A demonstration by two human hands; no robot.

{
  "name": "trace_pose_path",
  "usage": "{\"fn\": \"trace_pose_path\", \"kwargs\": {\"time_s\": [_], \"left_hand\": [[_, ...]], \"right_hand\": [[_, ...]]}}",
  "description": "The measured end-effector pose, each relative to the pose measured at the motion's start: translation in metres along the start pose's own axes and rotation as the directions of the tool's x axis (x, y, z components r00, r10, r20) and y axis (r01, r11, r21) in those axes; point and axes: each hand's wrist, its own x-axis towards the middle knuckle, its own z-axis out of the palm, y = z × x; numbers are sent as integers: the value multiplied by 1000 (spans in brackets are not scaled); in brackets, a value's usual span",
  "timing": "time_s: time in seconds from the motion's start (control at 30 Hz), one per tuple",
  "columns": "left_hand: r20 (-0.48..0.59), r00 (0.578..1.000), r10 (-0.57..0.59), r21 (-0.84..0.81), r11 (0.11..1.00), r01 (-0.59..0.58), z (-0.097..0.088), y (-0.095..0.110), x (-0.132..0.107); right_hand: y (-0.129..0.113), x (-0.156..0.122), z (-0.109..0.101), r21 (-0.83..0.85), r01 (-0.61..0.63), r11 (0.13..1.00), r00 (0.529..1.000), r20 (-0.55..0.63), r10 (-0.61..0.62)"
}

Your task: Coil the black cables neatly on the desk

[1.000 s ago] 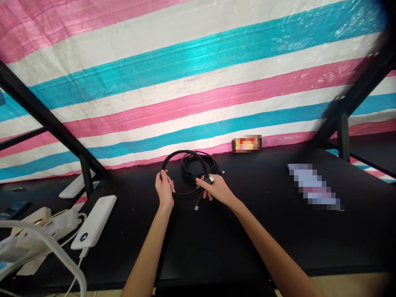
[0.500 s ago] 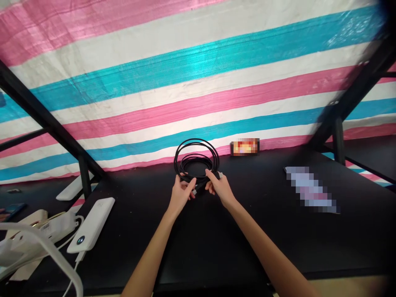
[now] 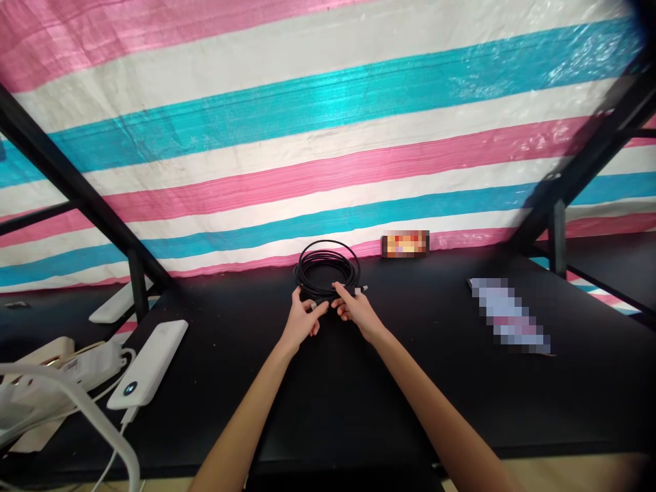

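Observation:
A coiled black cable (image 3: 328, 257) is held just above the black tabletop, near its back edge. My left hand (image 3: 303, 318) grips the near left side of the coil, its thumb pointing right. A metal connector end shows by that thumb. From the right, my right hand (image 3: 357, 309) pinches the near side of the coil with thumb and fingers. Another light-coloured connector (image 3: 365, 288) sticks out beyond the right hand's knuckles. The two thumbs are close together, and the fingers partly hide the lower loops.
At left, a white power bank (image 3: 148, 365) with a cable plugged in lies beside a white power strip (image 3: 92, 369). A phone (image 3: 510, 316) with blurred screen lies at right; a small blurred device (image 3: 405, 244) stands at the back. Black metal legs (image 3: 551, 198) frame the striped sheet (image 3: 328, 157).
The coil has sunk lower and its loops have drawn closer together. Both hands have shifted slightly, the connectors moving with them. The camera view has moved a little.

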Motion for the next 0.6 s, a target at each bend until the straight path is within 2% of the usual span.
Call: {"fn": "trace_pose_path", "kwargs": {"time_s": [0.1, 0.2, 0.4, 0.5, 0.6], "left_hand": [[-67, 998, -2, -49, 999, -1, -1, 0, 3], [-129, 992, 8, -63, 998, -16, -3, 0, 5], [-221, 974, 40, -60, 997, -54, -6, 0, 5], [-273, 961, 49, -33, 998, -60, -9, 1, 6], [-285, 955, 87, 44, 996, -78, -15, -1, 8]], "right_hand": [[-1, 0, -2, -30, -11, 999, 999, 43, 12], [-1, 2, -6, -181, 12, 983, 999, 50, -3], [-2, 3, -15, -513, 123, 850, 984, -50, -172], [-4, -1, -20, -614, 166, 772, 941, -136, -311], [-8, 0, -27, -639, 183, 747, 867, -253, -429]]}}
